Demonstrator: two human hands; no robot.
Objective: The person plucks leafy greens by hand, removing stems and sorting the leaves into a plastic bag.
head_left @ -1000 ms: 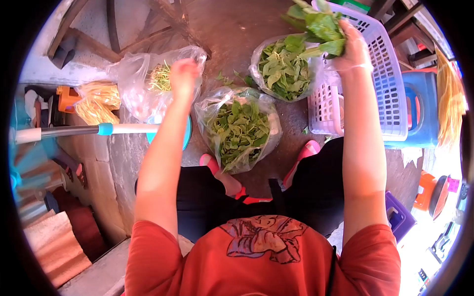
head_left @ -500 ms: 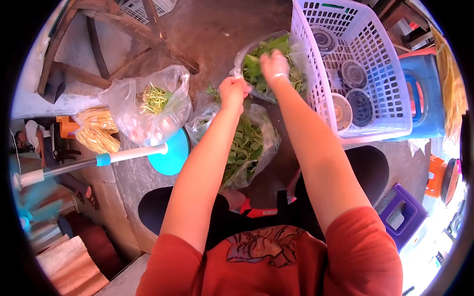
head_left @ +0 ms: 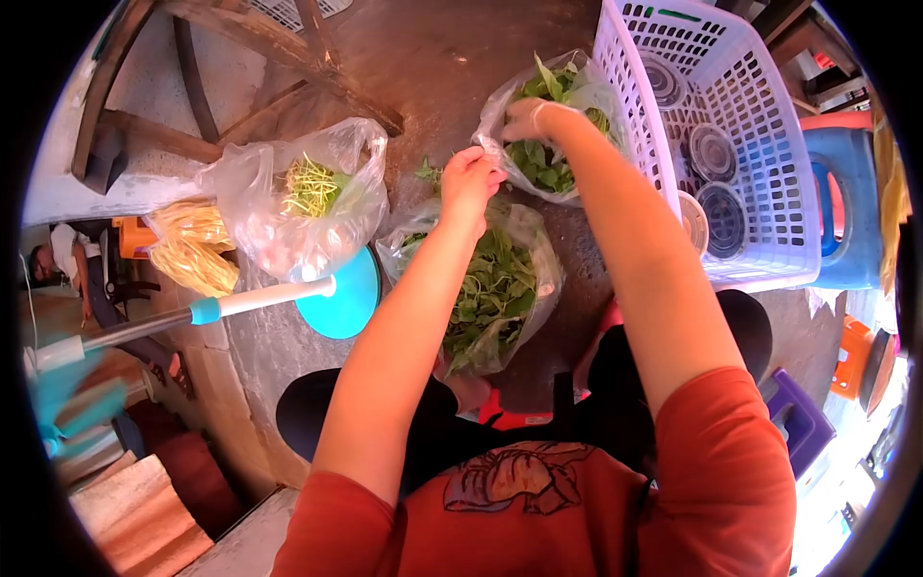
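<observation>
My left hand [head_left: 469,185] is closed, its fingertips pinched at the near left edge of the far clear plastic bag [head_left: 608,94]. Leafy greens [head_left: 550,171] fill that bag. My right hand [head_left: 540,119] reaches over its left side, with the fingers bent down at the rim and partly hidden by film and leaves. I cannot make out whether they grip anything. Nearer to me, below my left hand, a second clear bag [head_left: 546,258] stands open, full of loose green leaves [head_left: 492,288].
To the right is a white plastic crate [head_left: 784,197] with round lids [head_left: 713,152]. At left, a clear bag [head_left: 252,197] holds pale stems [head_left: 312,186], beside yellow bundled strips [head_left: 197,264]. A fan with a turquoise base [head_left: 341,303] and a wooden frame [head_left: 260,48] stand nearby. A person [head_left: 82,260] sits far left.
My right hand has moved from among the leaves in the far bag to its left rim. My left hand stays at the bag's edge. The whole view has shifted slightly.
</observation>
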